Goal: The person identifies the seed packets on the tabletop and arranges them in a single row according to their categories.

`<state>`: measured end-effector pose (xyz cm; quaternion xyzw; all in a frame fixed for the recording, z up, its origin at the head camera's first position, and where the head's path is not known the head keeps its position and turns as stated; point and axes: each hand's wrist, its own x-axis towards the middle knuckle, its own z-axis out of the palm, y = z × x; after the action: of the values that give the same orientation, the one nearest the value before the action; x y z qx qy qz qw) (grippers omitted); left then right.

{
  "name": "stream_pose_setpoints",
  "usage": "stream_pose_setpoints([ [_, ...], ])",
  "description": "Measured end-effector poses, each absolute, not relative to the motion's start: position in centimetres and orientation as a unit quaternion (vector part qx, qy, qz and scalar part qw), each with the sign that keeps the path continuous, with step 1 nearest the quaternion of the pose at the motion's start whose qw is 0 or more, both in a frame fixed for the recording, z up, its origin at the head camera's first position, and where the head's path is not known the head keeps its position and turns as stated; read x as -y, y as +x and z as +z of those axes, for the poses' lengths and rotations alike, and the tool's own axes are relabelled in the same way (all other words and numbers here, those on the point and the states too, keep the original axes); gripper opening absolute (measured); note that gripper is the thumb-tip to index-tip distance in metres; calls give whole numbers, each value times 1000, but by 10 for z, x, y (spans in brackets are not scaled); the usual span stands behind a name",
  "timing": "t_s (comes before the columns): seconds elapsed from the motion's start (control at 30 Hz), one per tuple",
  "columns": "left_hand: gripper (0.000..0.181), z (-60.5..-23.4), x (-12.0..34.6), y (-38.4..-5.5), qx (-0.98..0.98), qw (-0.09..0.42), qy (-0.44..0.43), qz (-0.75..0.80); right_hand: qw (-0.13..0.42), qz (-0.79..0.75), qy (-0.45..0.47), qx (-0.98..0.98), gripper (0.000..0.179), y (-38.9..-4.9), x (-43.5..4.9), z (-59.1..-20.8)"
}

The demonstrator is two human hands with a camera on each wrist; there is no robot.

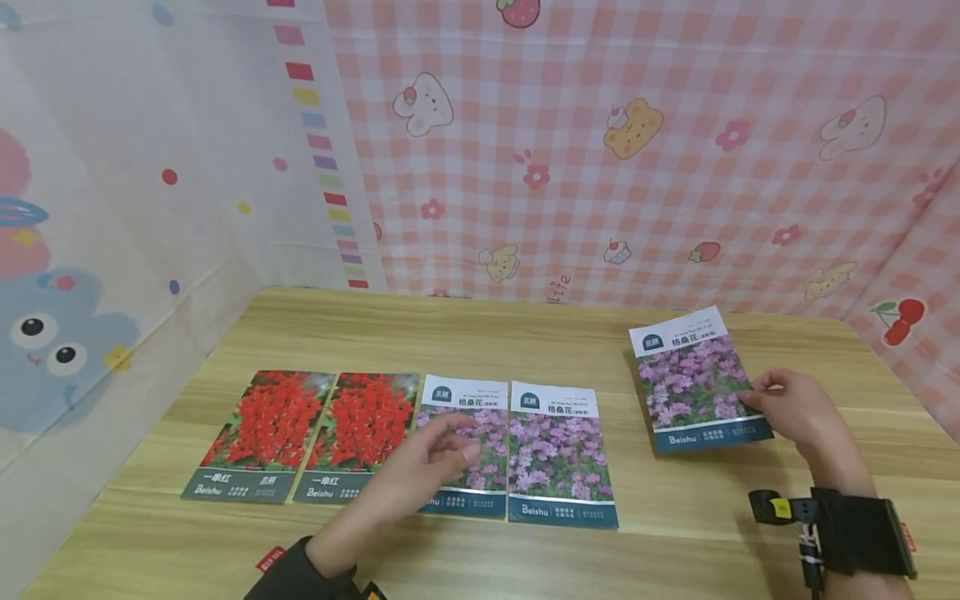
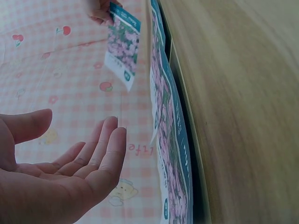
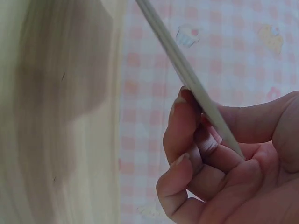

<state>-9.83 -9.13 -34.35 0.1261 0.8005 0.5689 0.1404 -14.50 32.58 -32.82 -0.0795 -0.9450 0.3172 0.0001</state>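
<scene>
My right hand [image 1: 806, 417] pinches the lower right edge of a seed packet [image 1: 690, 387] with purple flowers, tilted and raised off the table. In the right wrist view that packet [image 3: 175, 56] appears edge-on between thumb and curled fingers. My left hand [image 1: 412, 483] hovers over another purple-flower packet [image 1: 467, 398], hiding part of it. Its fingers [image 2: 107, 154] are loosely extended, with nothing held. A further purple-flower packet [image 1: 562, 450] lies flat to the right of it. Two red-flower packets, one at far left [image 1: 266, 425] and one beside it [image 1: 367, 412], complete the row.
All the flat packets lie side by side on a wood-grain table [image 1: 555, 346]. Behind it hangs a pink checked cloth [image 1: 562, 125], with a pale patterned cloth [image 1: 202, 225] at left. A strapped black device [image 1: 858, 529] is on the right wrist.
</scene>
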Motion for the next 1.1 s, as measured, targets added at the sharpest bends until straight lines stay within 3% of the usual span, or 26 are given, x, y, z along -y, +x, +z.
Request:
stream_pose_setpoints([
  [0.2,45,-344,91,-99,-795,143,119,577,24,338,-35,940,23,-145,-304,-323],
  [1.1,51,-346,92,-101,-796,149,119,574,-26,450,68,890,17,-134,-220,-313],
])
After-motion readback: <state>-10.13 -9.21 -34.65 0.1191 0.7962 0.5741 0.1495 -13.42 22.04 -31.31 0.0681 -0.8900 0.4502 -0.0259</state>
